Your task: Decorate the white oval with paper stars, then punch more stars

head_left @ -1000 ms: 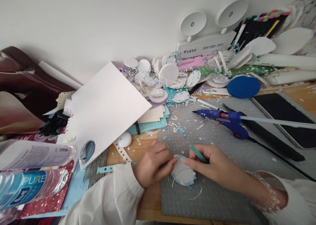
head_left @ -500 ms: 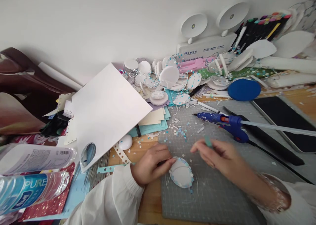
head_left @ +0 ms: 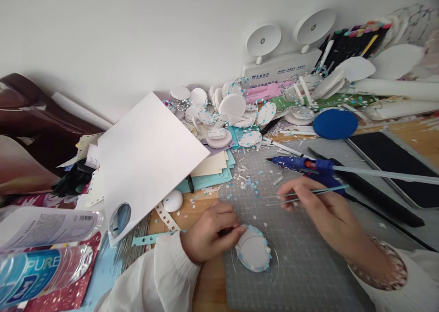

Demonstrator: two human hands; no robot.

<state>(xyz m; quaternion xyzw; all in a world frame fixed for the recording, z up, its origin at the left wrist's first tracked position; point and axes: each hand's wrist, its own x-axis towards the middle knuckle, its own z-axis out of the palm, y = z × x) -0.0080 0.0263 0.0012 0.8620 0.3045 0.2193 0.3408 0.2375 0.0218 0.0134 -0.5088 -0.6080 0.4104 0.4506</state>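
Observation:
A white disc [head_left: 254,250], edged with small blue and white stars and thin wire, lies on the grey cutting mat [head_left: 291,275]. My left hand [head_left: 216,232] is closed, thumb and fingers pinching the disc at its upper left edge. To the right, my right hand [head_left: 318,211] holds teal tweezers [head_left: 320,191] above the mat. Their tips point left, and blur hides whether anything is between them. Loose paper stars [head_left: 252,184] are scattered on the mat beyond both hands. A fine wire loop curves out around the disc.
A blue glue gun [head_left: 302,163] lies behind my right hand, its cord running right. A black-screened phone [head_left: 394,166] is beyond it. Decorated white discs [head_left: 233,106] pile up along the wall. A white board [head_left: 151,152] and a water bottle [head_left: 41,271] occupy the left side.
My right hand has turned and moved slightly right and away, bringing the tweezers into side view. The left hand stays at the disc. The whole view has shifted a little.

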